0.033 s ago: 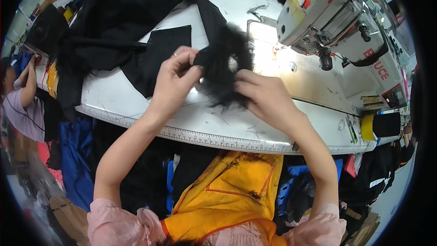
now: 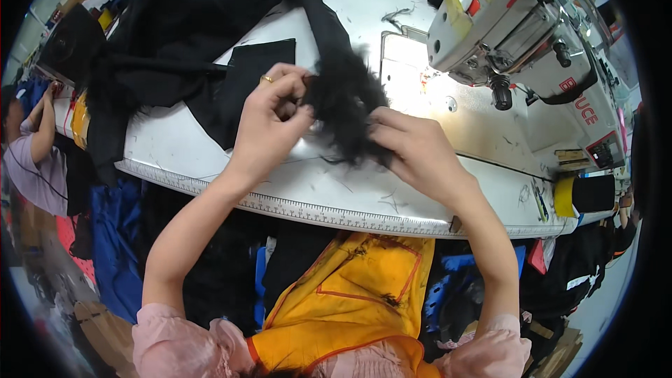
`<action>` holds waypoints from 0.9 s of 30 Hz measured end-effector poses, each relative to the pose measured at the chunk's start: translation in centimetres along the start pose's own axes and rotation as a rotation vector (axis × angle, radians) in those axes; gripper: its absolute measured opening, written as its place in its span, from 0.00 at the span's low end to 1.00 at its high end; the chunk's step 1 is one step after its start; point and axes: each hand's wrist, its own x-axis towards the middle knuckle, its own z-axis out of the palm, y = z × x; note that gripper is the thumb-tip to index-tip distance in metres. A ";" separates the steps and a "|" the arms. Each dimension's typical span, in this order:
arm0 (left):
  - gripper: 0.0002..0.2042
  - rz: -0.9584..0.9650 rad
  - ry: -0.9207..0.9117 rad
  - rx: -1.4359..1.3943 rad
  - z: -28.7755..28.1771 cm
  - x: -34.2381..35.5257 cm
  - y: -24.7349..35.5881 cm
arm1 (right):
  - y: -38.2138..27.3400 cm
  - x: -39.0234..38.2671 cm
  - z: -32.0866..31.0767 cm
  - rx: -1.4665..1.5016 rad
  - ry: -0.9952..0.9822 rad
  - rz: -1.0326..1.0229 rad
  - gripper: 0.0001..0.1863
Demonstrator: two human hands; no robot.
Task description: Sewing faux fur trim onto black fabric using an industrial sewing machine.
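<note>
Between my hands, over the white sewing table (image 2: 294, 175), is a piece of black furry trim (image 2: 346, 101). Its loose hairs partly cover my fingertips. My left hand (image 2: 273, 108), wearing a ring, pinches the trim's left edge with curled fingers. At the trim's right edge, my right hand (image 2: 413, 143) grips it between thumb and fingers. A long strip of black cloth (image 2: 318, 17) runs from the trim toward the far side. Beside my left hand lies a flat black cloth panel (image 2: 262, 63).
A sewing machine (image 2: 497, 35) with its lamp lit stands at right. Black garments (image 2: 203, 14) are heaped at far left. A ruler strip (image 2: 329, 218) follows the table's near edge. A yellow-and-black spool (image 2: 588, 192) sits at the right end. Another person (image 2: 38, 157) works at far left.
The furry trim has turned slightly between my hands, and the gap seen through it has narrowed. My right hand has shifted slightly rightward; both hands keep their grip.
</note>
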 end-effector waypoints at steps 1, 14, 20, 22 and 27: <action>0.08 0.089 0.017 0.221 -0.1 0.3 0.0 | 0.5 -0.5 -0.6 0.166 0.035 0.046 0.13; 0.02 1.163 -0.282 0.512 0.8 -2.1 3.9 | -2.2 -6.8 -4.9 -0.018 -0.041 -0.141 0.08; 0.03 1.158 -0.365 0.449 1.5 -1.8 3.1 | -4.9 -9.8 -5.7 -0.399 0.150 -0.117 0.05; 0.04 1.264 -0.393 0.453 1.9 -1.7 2.8 | -5.6 -11.0 -5.5 -0.350 0.130 -0.136 0.04; 0.04 1.432 -0.382 0.479 2.7 -2.2 2.2 | -6.7 -15.2 -3.2 0.248 0.266 0.018 0.02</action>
